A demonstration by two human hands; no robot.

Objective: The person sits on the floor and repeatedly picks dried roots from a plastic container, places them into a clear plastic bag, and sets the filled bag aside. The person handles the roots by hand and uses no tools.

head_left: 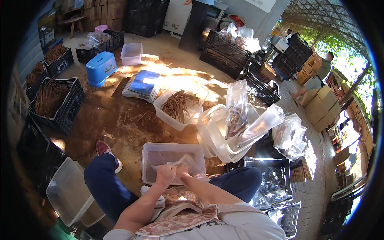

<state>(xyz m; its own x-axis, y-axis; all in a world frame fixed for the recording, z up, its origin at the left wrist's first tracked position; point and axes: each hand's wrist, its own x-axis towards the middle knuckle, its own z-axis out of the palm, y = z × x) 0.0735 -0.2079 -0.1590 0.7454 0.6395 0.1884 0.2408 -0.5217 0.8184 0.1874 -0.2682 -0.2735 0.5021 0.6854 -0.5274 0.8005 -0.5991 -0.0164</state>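
Observation:
Close in front of me, my left hand (165, 174) and my right hand (182, 172) are side by side, both closed on a clear plastic bag (189, 163). The bag spreads to the right of my fingers, over a translucent plastic tub (150, 154) on the floor between my legs. Whether anything is inside the bag I cannot make out. Just beyond stands another translucent tub (169, 121) with a bundle of brown, root-like strands (179, 106). A scale with a blue top (144, 82) sits behind it to the left.
Right of the tubs, stacked clear bins (208, 138) hold plastic bags (237, 108). Black crates (76, 94) with brown strands line the left, near a blue stool (101, 69). An empty clear bin (68, 192) is by my left knee. People (320, 74) stand at the back right.

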